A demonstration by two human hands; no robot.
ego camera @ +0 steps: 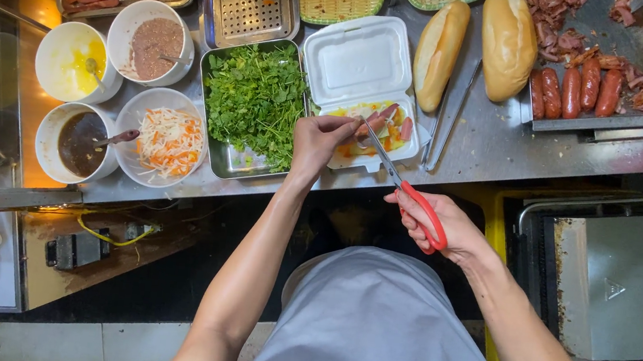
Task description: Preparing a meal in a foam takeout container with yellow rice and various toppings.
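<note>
My right hand (436, 223) grips red-handled scissors (401, 184), whose blades reach into an open white foam box (361, 65) on the steel counter. My left hand (322, 137) pinches a reddish sausage piece (371, 122) at the blades, over the box's lower half. That half holds cut sausage pieces and orange and yellow bits. The box's lid lies flat behind it.
A metal tray of green herbs (254, 102) sits left of the box. Bowls of shredded carrot salad (170, 141), dark sauce (80, 143), yellow sauce (79, 63) and brown paste (154, 45) stand further left. Two bread loaves (475, 45), tongs (448, 110) and a griddle with sausages (578, 88) lie right.
</note>
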